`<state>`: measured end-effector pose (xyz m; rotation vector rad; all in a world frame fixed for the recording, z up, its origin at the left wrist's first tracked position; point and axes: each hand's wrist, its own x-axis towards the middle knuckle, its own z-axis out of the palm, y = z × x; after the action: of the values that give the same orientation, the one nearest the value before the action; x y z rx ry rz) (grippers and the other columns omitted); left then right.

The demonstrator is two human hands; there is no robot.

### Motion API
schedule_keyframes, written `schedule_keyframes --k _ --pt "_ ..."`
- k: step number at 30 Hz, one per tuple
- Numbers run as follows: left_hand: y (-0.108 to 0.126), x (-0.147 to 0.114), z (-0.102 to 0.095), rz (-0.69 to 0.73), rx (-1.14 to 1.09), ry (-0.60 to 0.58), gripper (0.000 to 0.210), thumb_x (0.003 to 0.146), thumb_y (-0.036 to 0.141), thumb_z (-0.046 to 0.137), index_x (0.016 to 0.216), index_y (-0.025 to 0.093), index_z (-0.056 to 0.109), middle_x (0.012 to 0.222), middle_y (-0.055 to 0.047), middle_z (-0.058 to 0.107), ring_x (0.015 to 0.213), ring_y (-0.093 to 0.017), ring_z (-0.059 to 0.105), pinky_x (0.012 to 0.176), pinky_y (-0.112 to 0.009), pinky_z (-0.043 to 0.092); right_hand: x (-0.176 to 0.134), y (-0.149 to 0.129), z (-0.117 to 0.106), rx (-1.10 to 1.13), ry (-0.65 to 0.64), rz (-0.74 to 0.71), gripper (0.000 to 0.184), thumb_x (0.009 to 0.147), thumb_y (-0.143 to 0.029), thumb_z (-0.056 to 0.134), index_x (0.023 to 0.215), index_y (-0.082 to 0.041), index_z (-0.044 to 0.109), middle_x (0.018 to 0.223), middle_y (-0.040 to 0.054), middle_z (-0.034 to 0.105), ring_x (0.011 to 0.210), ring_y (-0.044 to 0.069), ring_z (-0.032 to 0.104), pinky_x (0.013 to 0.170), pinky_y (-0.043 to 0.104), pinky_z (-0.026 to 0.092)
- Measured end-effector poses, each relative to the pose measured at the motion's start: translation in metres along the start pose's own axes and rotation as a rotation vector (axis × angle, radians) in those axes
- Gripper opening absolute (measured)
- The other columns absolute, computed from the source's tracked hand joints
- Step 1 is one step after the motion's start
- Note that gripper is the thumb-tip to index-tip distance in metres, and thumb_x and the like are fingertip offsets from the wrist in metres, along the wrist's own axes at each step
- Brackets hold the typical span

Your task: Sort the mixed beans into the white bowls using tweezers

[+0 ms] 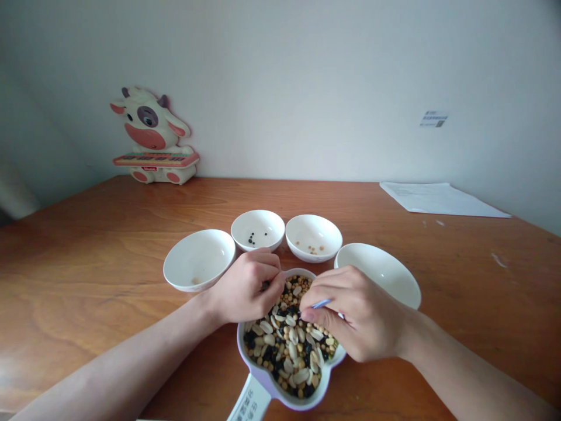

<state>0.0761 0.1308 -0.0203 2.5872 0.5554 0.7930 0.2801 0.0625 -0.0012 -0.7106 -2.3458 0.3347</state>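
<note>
A purple-rimmed, lobed pan (328,380) with a white handle holds mixed peanuts, black beans, yellow beans and some green ones. Over its far left side, my left hand (249,283) is closed with the fingers curled in; a dark bit shows between them, too small to name. My right hand (355,310) pinches a thin blue-purple stick-like tool (322,303) above the right side of the mix; its tip is hidden. Beyond my hands, one white bowl (258,219) contains several black beans, and another bowl (314,225) several yellowish ones.
At the left stands a white bowl (199,251) with a small pale piece inside; another white bowl (381,272) sits partly behind my right hand. A cow-shaped toy keyboard (153,140) is against the wall. White papers (438,199) lie at the back right of the wooden table (473,292).
</note>
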Motion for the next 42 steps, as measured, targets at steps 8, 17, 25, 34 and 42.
schedule_keyframes --k 8,17,25,34,42 --pt "0.0005 0.0001 -0.001 0.015 0.005 0.0 0.04 0.091 0.013 0.044 0.053 0.015 0.051 0.064 -0.005 0.058 0.063 -0.014 0.05 0.062 -0.029 0.04 -0.0012 0.0012 -0.0005 -0.053 -0.055 0.05 0.029 0.092 -0.016 0.048 0.065 -0.014 0.058 0.056 0.0025 0.056 0.051 0.012 0.044 0.052 0.027 0.031" --pt "0.0001 -0.0002 -0.0012 0.017 0.007 -0.004 0.039 0.091 0.013 0.044 0.053 0.015 0.053 0.065 -0.005 0.059 0.064 -0.014 0.051 0.062 -0.029 0.041 0.0003 -0.0007 -0.0031 0.005 -0.019 0.032 0.028 0.09 -0.014 0.046 0.064 -0.014 0.055 0.055 0.0022 0.053 0.05 0.013 0.042 0.051 0.027 0.031" --pt "0.0019 -0.0004 -0.0015 0.014 0.01 0.003 0.041 0.093 0.015 0.043 0.053 0.014 0.054 0.065 -0.006 0.06 0.064 -0.014 0.052 0.062 -0.028 0.041 -0.0001 -0.0024 -0.002 0.041 -0.045 0.031 0.026 0.089 -0.014 0.046 0.064 -0.016 0.053 0.053 0.0005 0.05 0.049 0.012 0.039 0.05 0.027 0.029" --pt "0.0021 0.0001 -0.0014 0.024 0.013 0.005 0.041 0.092 0.014 0.043 0.053 0.015 0.054 0.064 -0.005 0.059 0.063 -0.013 0.051 0.062 -0.028 0.041 -0.0002 -0.0035 -0.002 0.032 -0.05 0.034 0.026 0.09 -0.015 0.046 0.066 -0.016 0.055 0.054 0.0007 0.053 0.049 0.012 0.041 0.051 0.027 0.03" --pt "0.0025 0.002 -0.0021 0.012 0.014 0.0 0.041 0.093 0.014 0.042 0.053 0.014 0.053 0.064 -0.007 0.06 0.063 -0.014 0.053 0.06 -0.028 0.041 -0.0015 -0.0032 -0.0011 0.041 -0.062 0.055 0.027 0.091 -0.016 0.046 0.067 -0.015 0.058 0.055 0.0022 0.056 0.049 0.012 0.044 0.052 0.027 0.034"
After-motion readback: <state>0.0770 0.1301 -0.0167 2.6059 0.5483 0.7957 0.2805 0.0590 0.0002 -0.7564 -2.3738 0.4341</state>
